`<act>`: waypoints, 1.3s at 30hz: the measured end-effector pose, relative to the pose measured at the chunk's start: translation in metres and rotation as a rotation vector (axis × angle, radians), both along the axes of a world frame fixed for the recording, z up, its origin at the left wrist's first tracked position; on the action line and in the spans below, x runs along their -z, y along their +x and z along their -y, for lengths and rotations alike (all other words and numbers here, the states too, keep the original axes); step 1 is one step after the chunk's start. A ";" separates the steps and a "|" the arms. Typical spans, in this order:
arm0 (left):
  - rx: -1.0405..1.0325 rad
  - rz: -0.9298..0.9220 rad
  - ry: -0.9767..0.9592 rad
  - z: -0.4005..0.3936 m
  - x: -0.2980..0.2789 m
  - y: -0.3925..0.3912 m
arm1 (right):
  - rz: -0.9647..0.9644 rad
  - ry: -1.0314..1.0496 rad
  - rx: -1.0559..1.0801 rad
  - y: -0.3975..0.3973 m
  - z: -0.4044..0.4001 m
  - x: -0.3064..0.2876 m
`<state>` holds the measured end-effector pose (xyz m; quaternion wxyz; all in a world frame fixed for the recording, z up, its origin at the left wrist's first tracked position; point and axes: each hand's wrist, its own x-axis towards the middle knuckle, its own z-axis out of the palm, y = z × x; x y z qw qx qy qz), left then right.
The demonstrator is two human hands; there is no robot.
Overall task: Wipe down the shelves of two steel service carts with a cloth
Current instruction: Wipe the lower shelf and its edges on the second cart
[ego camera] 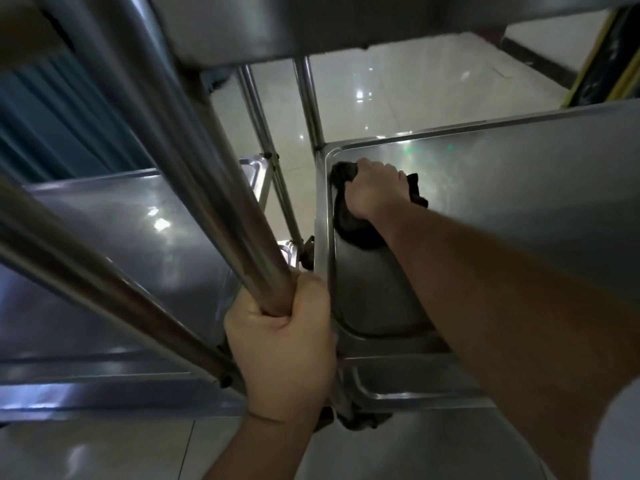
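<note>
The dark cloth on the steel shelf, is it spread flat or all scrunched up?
Scrunched up. The dark cloth lies bunched in folds under the right hand, which grips it in the steel shelf's far left corner.

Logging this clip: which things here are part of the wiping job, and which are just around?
In use: cloth, right hand, right cart shelf, left hand, post, left cart shelf.
Just around: curtain, floor.

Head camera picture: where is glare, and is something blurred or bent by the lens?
Head view: bright glare spots lie on the tiled floor and on the left cart shelf; the near steel post, gripped by the left hand, looks soft; the wide lens bows straight edges; the right hand on the dark cloth is fairly sharp.
</note>
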<state>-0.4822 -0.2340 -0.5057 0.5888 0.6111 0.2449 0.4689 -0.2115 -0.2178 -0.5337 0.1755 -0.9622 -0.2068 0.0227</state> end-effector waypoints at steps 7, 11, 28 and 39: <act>-0.072 -0.003 0.076 -0.001 -0.003 0.001 | 0.044 -0.130 -0.002 -0.020 -0.023 0.001; -0.145 -0.043 0.099 0.002 -0.004 0.001 | 0.072 -0.108 -0.137 -0.062 -0.014 0.002; -0.643 -0.148 0.585 0.017 -0.005 -0.011 | 0.039 0.066 -0.628 -0.126 0.140 0.007; -0.017 -0.215 1.017 0.146 0.033 0.067 | 0.070 0.052 -0.539 -0.044 0.280 0.013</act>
